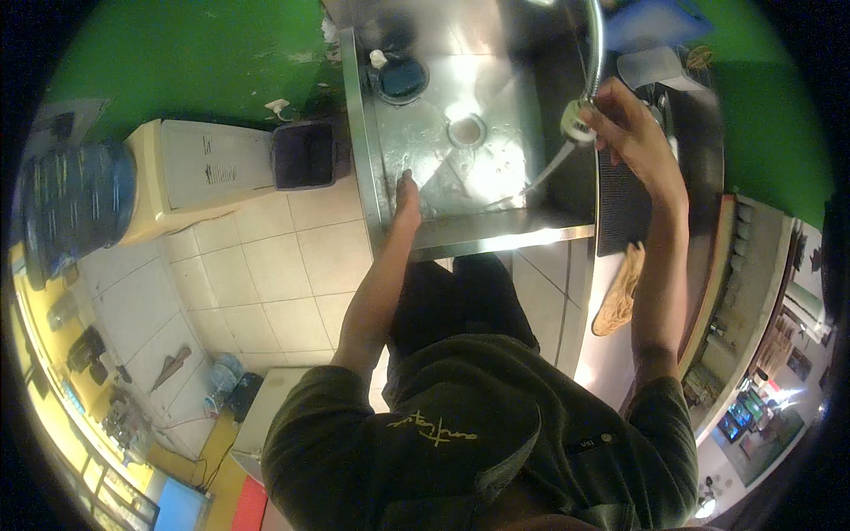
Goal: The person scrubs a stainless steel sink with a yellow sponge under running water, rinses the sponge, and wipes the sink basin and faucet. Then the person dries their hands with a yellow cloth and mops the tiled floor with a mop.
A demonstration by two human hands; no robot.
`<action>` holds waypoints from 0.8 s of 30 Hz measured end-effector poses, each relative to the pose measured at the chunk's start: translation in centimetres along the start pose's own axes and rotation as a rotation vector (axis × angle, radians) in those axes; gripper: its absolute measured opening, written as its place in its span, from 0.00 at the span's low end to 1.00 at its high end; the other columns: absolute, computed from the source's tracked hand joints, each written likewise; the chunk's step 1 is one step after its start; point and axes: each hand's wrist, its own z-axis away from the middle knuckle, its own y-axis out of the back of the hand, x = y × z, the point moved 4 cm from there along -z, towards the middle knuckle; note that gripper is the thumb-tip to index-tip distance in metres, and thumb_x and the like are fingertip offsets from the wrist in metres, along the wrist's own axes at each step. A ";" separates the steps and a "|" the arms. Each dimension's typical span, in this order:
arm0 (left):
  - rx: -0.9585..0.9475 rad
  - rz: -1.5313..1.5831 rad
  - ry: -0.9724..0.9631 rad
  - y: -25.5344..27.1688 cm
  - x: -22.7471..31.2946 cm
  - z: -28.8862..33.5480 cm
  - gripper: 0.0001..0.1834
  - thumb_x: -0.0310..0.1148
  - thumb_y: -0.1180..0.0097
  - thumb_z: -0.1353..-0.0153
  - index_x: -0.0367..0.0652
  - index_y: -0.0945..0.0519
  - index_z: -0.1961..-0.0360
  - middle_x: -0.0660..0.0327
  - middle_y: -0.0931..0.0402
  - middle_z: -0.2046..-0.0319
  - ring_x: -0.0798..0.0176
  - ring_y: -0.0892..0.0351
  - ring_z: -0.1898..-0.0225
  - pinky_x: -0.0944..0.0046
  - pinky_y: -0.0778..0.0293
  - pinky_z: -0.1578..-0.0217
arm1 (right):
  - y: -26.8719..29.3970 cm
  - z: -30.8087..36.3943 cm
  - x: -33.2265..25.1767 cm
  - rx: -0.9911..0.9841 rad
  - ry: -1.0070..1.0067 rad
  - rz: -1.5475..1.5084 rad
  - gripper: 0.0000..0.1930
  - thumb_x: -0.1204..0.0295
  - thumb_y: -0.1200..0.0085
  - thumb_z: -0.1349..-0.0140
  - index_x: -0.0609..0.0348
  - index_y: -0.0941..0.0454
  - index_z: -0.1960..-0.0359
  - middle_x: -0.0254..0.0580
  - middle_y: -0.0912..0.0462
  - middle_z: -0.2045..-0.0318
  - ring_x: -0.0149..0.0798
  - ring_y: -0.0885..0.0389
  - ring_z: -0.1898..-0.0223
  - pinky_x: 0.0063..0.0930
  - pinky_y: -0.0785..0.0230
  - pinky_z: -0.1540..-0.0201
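A stainless steel sink (505,80) lies in front of me, with a round drain (466,131) in its floor. My right hand (636,142) is closed around a pale greenish spray head (577,122) at the end of a flexible metal hose (597,49). A thin stream of water (553,166) runs from it down to the wet basin floor. Inside the near left part of the basin is my left hand (407,199), seen edge-on, its fingers stretched forward and nothing visible in them. A round dish with a dark teal pad (403,78) sits in the far left corner.
Right of the sink are a black ribbed mat (620,208), a tan cloth (622,292) and a translucent container (651,66). To the left stand a dark bin (304,157) and a water dispenser (212,168) with a blue bottle (75,208). The sink's front rim (505,241) is raised.
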 end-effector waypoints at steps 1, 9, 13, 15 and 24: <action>-0.001 -0.020 -0.019 0.1 0.2 0.2 0.42 0.59 0.59 0.29 0.39 0.43 0.24 0.48 0.46 0.24 0.47 0.49 0.24 0.48 0.49 0.27 | 0.2 -0.8 1.0 0.048 0.048 0.057 0.08 0.64 0.41 0.31 0.52 0.24 0.57 0.28 0.21 0.71 0.22 0.27 0.74 0.19 0.38 0.76; 0.000 -0.171 -0.047 -0.4 1.3 1.8 0.34 0.53 0.60 0.27 0.38 0.32 0.30 0.48 0.34 0.30 0.47 0.37 0.29 0.51 0.42 0.31 | -2.2 -11.5 7.4 0.334 0.141 0.295 0.23 0.61 0.36 0.37 0.48 0.23 0.41 0.50 0.14 0.51 0.51 0.15 0.49 0.39 0.26 0.45; -0.051 -0.080 -0.146 0.3 1.5 1.1 0.33 0.52 0.58 0.28 0.39 0.30 0.32 0.50 0.34 0.30 0.47 0.36 0.30 0.50 0.41 0.32 | -6.2 -14.5 6.8 0.320 0.198 0.157 0.18 0.63 0.35 0.35 0.55 0.20 0.47 0.47 0.13 0.56 0.43 0.15 0.56 0.37 0.25 0.51; -0.098 -0.118 -0.142 0.2 1.8 1.2 0.31 0.51 0.57 0.28 0.39 0.28 0.34 0.49 0.32 0.31 0.47 0.34 0.31 0.50 0.40 0.32 | -7.5 -14.1 5.7 0.218 0.224 0.022 0.18 0.63 0.34 0.36 0.59 0.21 0.49 0.43 0.14 0.61 0.39 0.15 0.61 0.34 0.24 0.56; -0.430 -1.106 -1.362 -14.3 12.1 9.2 0.15 0.39 0.49 0.30 0.42 0.18 0.51 0.45 0.16 0.57 0.40 0.18 0.55 0.42 0.27 0.48 | -6.0 -4.7 3.3 -0.055 0.042 -0.626 0.12 0.71 0.39 0.33 0.57 0.21 0.49 0.36 0.16 0.55 0.31 0.18 0.53 0.30 0.24 0.55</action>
